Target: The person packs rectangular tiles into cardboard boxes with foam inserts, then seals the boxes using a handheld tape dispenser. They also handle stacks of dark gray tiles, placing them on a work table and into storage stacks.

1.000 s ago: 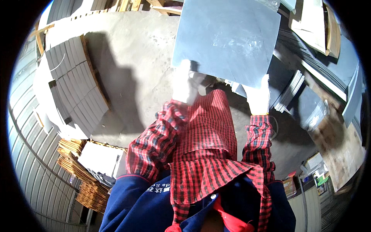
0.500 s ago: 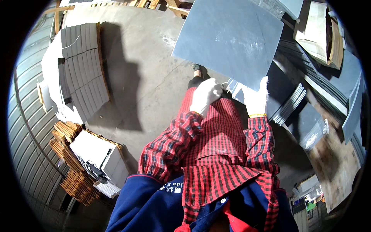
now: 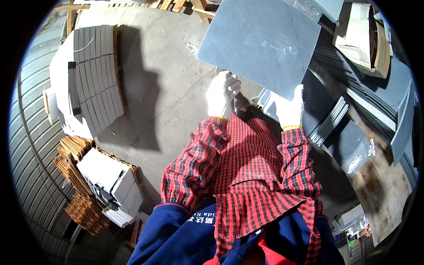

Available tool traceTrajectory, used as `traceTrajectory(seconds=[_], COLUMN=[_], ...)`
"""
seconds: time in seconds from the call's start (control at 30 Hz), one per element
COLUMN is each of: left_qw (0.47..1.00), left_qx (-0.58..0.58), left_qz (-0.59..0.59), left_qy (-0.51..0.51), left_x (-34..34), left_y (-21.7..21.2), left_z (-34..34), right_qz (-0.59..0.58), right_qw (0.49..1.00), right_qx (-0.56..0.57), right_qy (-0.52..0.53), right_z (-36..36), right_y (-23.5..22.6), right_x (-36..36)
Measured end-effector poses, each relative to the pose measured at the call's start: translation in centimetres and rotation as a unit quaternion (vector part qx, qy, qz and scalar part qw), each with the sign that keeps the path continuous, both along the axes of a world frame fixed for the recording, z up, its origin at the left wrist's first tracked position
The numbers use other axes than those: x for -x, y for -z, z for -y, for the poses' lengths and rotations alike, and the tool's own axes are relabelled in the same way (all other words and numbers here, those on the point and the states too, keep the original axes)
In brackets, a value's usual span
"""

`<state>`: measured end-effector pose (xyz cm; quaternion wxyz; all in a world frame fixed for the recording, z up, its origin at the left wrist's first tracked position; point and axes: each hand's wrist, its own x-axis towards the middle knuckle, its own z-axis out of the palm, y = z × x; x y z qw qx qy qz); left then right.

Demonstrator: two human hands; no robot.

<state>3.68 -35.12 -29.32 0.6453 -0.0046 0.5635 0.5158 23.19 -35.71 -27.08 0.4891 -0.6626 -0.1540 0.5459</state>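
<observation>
1. Since the earlier frame, grey tile [image 3: 260, 42] sits slightly higher in the upper centre; left hand [image 3: 223, 95] has slid to its lower edge.
2. I read the left hand's fingers curled at the tile's bottom edge; right hand [image 3: 290, 108] clamps the lower right corner.
3. Risk: edge-only grip, gloves could slip, tile drops onto concrete floor [image 3: 163, 88].
4. Risk: a swing clips the stacked tiles [image 3: 331, 121] at right.
</observation>
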Motion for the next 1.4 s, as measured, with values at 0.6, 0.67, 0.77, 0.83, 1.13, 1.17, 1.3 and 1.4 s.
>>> traceTrajectory(seconds=[0.6,0.67,0.77,0.83,1.13,1.17,1.3,1.4], left_qw=[0.998,0.998,0.998,0.999,0.997,0.996,0.996,0.996], left_qx=[0.008,0.002,0.011,0.037,0.051,0.005,0.065,0.05], left_qz=[0.035,0.047,0.049,0.02,0.066,0.085,0.057,0.059], left_qy=[-0.046,-0.04,-0.03,-0.026,-0.005,0.002,0.025,0.043], left_x=[-0.4,-0.3,0.1,-0.2,-2.8,-2.3,-3.2,-2.6], left_y=[-1.3,-1.4,-0.8,-1.0,-4.3,-3.9,-6.9,-6.8], left_z=[-1.3,-1.4,-1.0,-1.1,-1.8,-1.4,-1.2,-0.9], right_qz=[0.044,0.068,0.193,0.234,0.263,0.269,0.302,0.193], right_qw=[0.997,0.995,0.965,0.956,0.954,0.95,0.938,0.971], right_qx=[0.026,0.014,0.052,0.016,-0.092,-0.068,-0.016,-0.041], right_qy=[-0.05,-0.068,-0.167,-0.176,-0.115,-0.141,-0.168,-0.134], right_z=[-0.3,0.1,0.3,0.6,3.0,2.1,2.1,2.5], right_y=[-1.0,-0.2,-0.9,-0.6,9.4,7.1,5.4,7.4], right_x=[0.1,0.1,-0.1,-0.3,-2.7,-2.8,-4.4,-3.8])
